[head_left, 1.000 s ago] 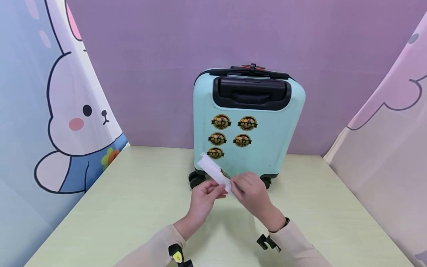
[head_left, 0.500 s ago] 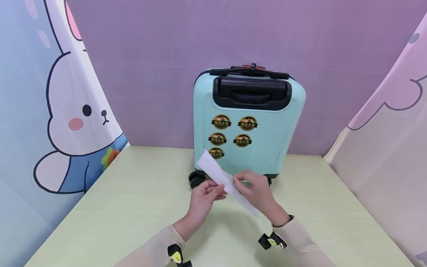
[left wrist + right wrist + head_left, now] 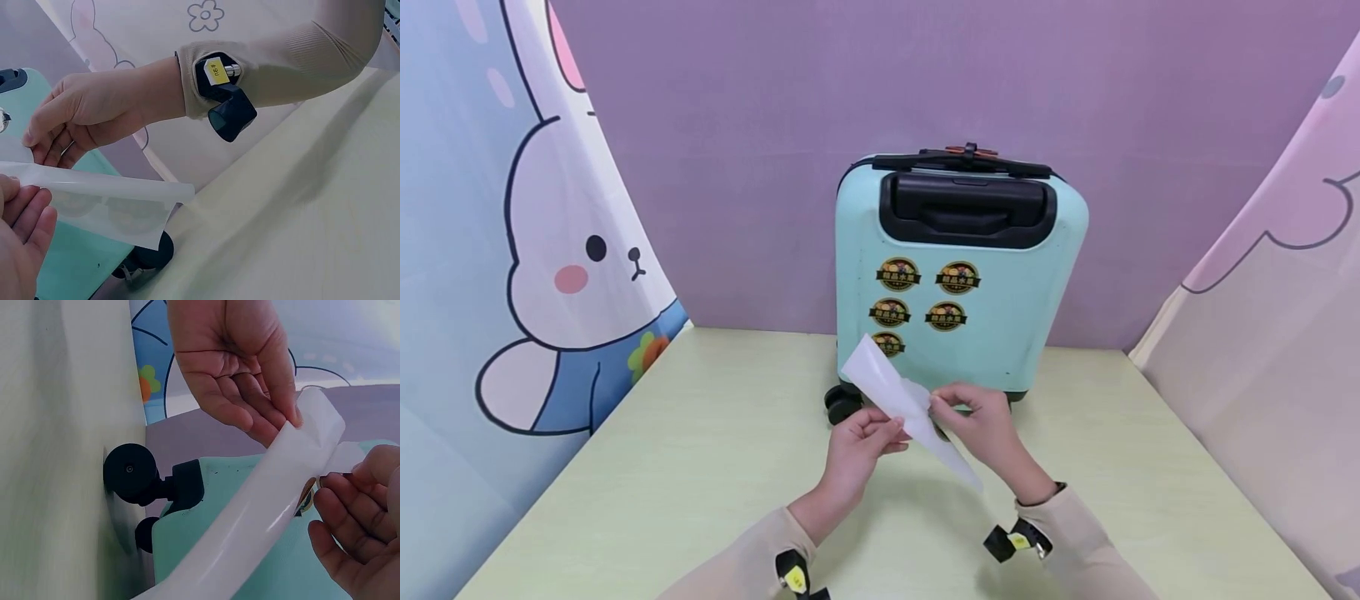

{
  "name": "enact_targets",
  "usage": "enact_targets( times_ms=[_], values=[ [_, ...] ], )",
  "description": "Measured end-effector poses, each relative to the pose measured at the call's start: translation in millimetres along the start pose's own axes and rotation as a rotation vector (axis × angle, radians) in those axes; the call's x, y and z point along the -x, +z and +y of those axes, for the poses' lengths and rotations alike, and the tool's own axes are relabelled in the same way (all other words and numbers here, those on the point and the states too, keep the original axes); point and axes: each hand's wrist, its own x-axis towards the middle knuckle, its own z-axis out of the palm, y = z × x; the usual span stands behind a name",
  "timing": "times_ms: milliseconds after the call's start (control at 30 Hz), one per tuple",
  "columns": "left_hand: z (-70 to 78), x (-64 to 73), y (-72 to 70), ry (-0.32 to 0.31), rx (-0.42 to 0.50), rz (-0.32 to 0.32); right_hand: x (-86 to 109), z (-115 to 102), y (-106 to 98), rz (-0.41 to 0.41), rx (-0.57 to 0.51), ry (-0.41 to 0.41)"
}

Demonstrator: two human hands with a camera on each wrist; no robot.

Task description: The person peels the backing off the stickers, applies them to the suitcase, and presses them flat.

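Observation:
My left hand (image 3: 859, 442) pinches a white sticker sheet (image 3: 880, 379) between thumb and fingers; the sheet is bent over, its pale back showing. At the sheet's right edge my right hand (image 3: 981, 423) pinches the rim of a round sticker (image 3: 916, 395), which sticks out from the sheet with its whitish underside up. In the right wrist view that sticker (image 3: 345, 457) still meets the sheet's edge. Round shapes of other stickers show faintly through the sheet in the left wrist view. Behind both hands stands a mint-green suitcase (image 3: 1000, 333) bearing several black-and-gold round stickers (image 3: 945, 316).
The suitcase stands upright on a pale green table (image 3: 700, 500), black wheels (image 3: 842, 404) beneath it and a black handle (image 3: 966, 208) recessed near its top. A purple backdrop (image 3: 722, 167) hangs behind, with a rabbit-print curtain (image 3: 572, 242) at the left.
The sheet has unfolded to a longer strip reaching down to the right. My right hand has shifted slightly right, drawing a sticker out from the sheet's edge. My left hand stays in place.

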Motion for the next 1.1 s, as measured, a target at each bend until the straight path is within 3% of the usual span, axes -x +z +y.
enact_targets(
  times_ms=[400, 1100],
  values=[
    [-3.4, 0.6, -2.0, -0.059, 0.052, 0.03, 0.4, 1.4, -1.9, -0.007, -0.069, 0.184],
    [-8.1, 1.6, -5.9, -0.088, 0.073, 0.027, 1.2, 18.1, -3.4, 0.014, -0.155, 0.331]
  ],
)
